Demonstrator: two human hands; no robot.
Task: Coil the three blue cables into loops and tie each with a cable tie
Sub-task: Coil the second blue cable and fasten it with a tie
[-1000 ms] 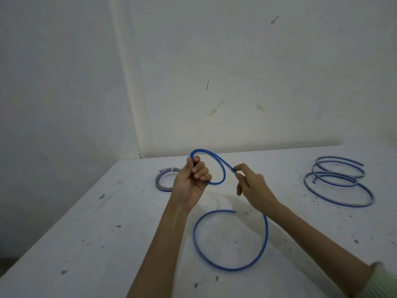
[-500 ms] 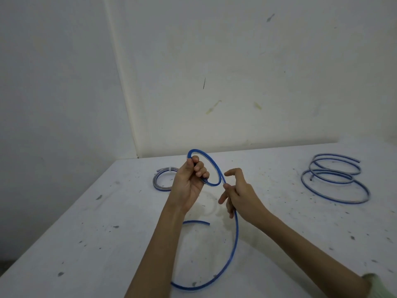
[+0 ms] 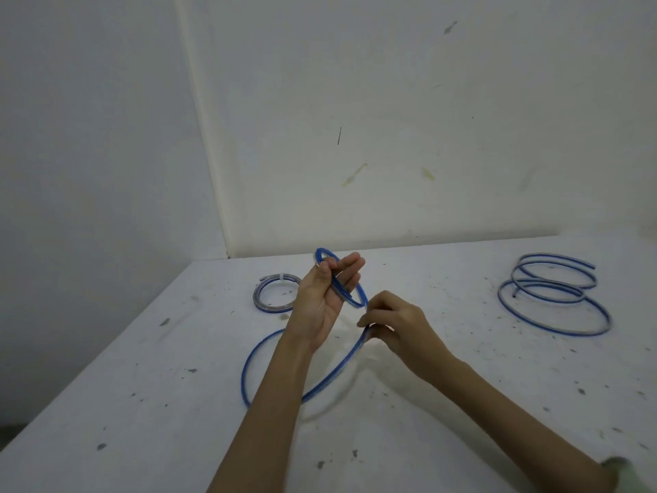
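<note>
White table (image 3: 142, 403), speckled with dark marks, set into the corner of two pale walls (image 3: 426, 101); loose blue cable (image 3: 554, 300), uncoiled in several wide overlapping turns, lying flat at the far right of the table, well apart from both hands; blue cable in work (image 3: 332, 373), one long arc resting on the table in front of the person and passing behind the left forearm, its upper part raised off the surface into a small loop; coiled cable (image 3: 272, 295), a compact ring with a pale tie at its top, lying on the table just behind the left hand and partly hidden by it; left hand (image 3: 325, 297), raised palm-up, thumb pressing the small loop against the extended fingers, so it holds the cable by a pinch; right hand (image 3: 394, 323), lower and just beside the left, fingers curled and pinching the same cable where it leaves the loop and drops to the table; pale sleeve cuff (image 3: 625, 473) at the lower right edge.
</note>
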